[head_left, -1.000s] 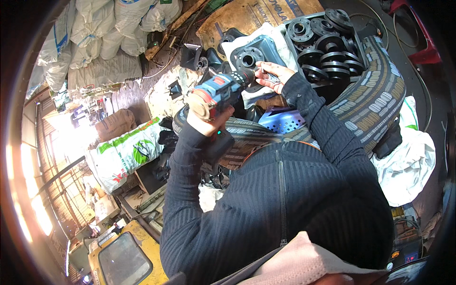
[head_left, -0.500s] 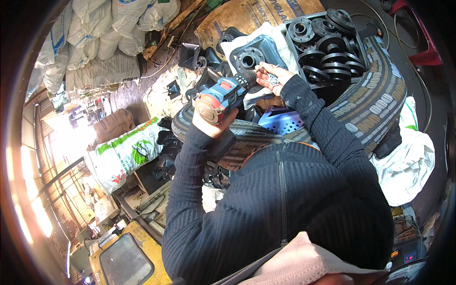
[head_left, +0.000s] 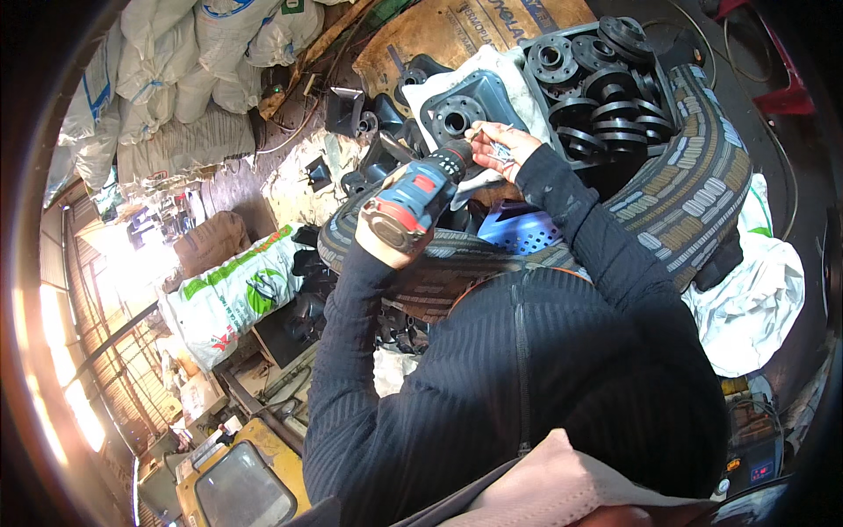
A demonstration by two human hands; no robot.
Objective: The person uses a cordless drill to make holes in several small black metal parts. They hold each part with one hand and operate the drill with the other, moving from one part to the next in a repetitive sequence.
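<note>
So, going by a clock laid over the head view, the cordless drill [head_left: 420, 191] sits a bit short of 12, blue and red, chuck aimed toward 1. The left hand [head_left: 392, 251] is wrapped around its grip from the 7 o'clock side; most of those fingers are hidden behind the tool, so can't tell exactly how they sit. The right hand [head_left: 509, 150] is out at 1, palm turned up with a few small silvery screws [head_left: 500, 154] lying in it, fingers curled. Thumb and forefinger are pinched together just beside the chuck tip, but can't tell if there's a screw between them or if they touch the drill.

Right past that, at 12, there's a dark dished part [head_left: 496, 98] with a round flange [head_left: 455, 121] on it, lying on white wrapping [head_left: 530, 104]. Between 1 and 2 is a crate [head_left: 665, 77] loaded with black flanged discs [head_left: 620, 114]. A purple-blue perforated piece [head_left: 522, 227] sits around 2, and some patterned padding [head_left: 702, 180] curves past it. White sacks [head_left: 162, 66] pile up at 10, and a white-and-green bag [head_left: 235, 297] lies near 9
</note>
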